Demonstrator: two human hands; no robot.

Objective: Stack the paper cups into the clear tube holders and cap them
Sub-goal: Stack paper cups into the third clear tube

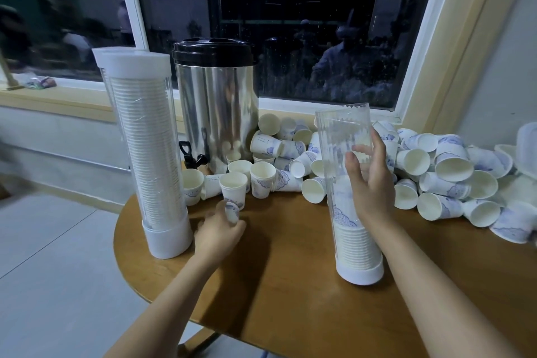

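A cup (232,197) is gripped near its base by the left hand (219,231), low over the round wooden worktop (276,299), just in front of a few upright cups. The cup is held mouth up. The open tube (344,136) is grasped at mid-height by the right hand (373,183), with thumb and fingers curled round its clear wall. This tube is stood on its white base on the worktop, its top is uncapped, and a short stack (356,244) of nested cups is seen in its lower part only.

At the left edge of the worktop, the full tube (146,148) is stood upright, packed with cups from base to top and closed by a white cap (130,59). Just behind and beside it, a steel urn (218,107) with a black lid is placed. Loose cups (441,171) are heaped on their sides from the urn along the back of the worktop to the right edge, under a dark window (290,23).
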